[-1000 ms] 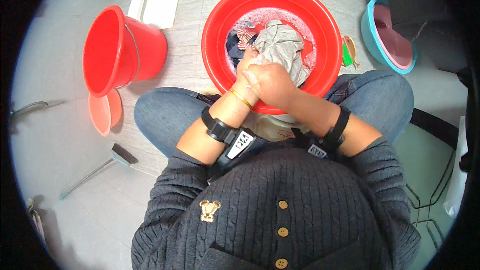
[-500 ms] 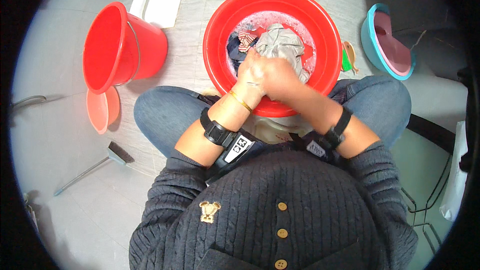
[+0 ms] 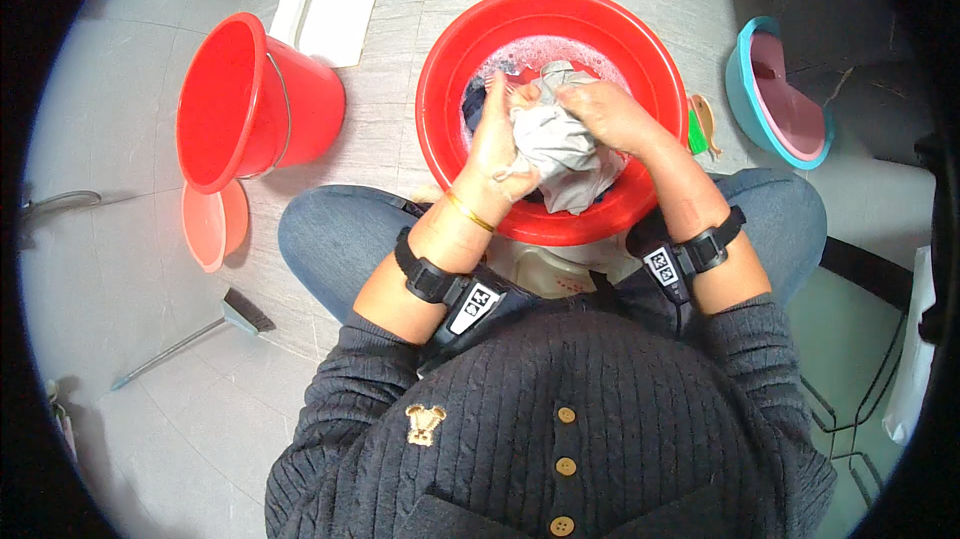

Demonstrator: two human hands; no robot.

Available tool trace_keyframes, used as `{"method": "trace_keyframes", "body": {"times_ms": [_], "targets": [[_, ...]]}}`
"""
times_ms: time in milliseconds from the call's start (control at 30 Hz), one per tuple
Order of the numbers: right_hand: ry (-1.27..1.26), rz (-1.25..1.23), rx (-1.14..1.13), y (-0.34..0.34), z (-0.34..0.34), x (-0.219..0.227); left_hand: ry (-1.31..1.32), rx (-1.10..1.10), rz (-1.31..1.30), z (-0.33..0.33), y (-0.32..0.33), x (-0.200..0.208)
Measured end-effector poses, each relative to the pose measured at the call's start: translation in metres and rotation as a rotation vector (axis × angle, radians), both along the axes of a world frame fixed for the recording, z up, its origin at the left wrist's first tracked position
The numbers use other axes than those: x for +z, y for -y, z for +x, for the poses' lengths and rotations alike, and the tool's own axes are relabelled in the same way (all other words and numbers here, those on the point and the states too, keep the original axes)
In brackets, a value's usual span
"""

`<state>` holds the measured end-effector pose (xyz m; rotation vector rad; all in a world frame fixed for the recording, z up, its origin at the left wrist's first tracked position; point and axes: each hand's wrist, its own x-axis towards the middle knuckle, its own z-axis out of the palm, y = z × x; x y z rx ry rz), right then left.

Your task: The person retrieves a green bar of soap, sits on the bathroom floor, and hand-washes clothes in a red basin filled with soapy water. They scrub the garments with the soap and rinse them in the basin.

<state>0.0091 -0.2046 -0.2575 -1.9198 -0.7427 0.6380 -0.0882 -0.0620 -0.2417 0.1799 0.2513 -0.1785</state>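
A bunched light grey cloth garment [image 3: 555, 139] hangs over a red basin [image 3: 440, 54] of soapy water between my knees. On its left side my left hand [image 3: 493, 147] cups the cloth, thumb pointing up and palm turned toward it. My right hand [image 3: 608, 116] grips the same garment from the right with curled fingers. Part of the cloth drapes toward the basin's near rim. Dark blue cloth [image 3: 474, 107] lies in the suds behind my left hand, beside a bit of red-and-white striped fabric [image 3: 522, 77]. Some red cloth shows at the back of the garment.
To the left stand a red bucket [image 3: 315, 104] with a wire handle and a small salmon basin [image 3: 214, 229]. A brush with a green part [image 3: 697, 129] lies right of the red basin, near a blue tub [image 3: 742, 89] holding a pink one. A broom [image 3: 240, 314] lies at lower left.
My hands were pressed together over the cloth; now they are apart, with the grey garment lifted and spread between them. My right hand has moved right. The view has shifted slightly.
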Motion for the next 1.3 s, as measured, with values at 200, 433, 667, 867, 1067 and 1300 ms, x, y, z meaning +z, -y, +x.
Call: {"method": "trace_keyframes", "body": {"times_ms": [200, 433, 667, 867, 1067, 1300], "targets": [[0.486, -0.270, -0.123, -0.020, -0.052, 0.026, -0.161, -0.039, 0.229, 0.009, 0.003, -0.021], [0.463, -0.246, -0.115, -0.029, -0.054, 0.030, -0.279, -0.030, 0.056, -0.005, 0.021, -0.043], [0.541, -0.238, -0.185, -0.022, -0.063, 0.015, -0.263, -0.078, 0.168, -0.004, 0.018, -0.022], [0.036, 0.111, -0.054, 0.004, -0.003, 0.050, 0.324, -0.258, 2.014, -0.011, -0.014, 0.052], [0.683, -0.036, 0.499, -0.003, -0.053, 0.108, 0.397, -0.352, 1.900, 0.001, -0.026, 0.073], [0.922, 0.282, 0.206, 0.000, -0.050, 0.097, 0.220, -0.106, 0.923, 0.011, -0.026, 0.113]]}}
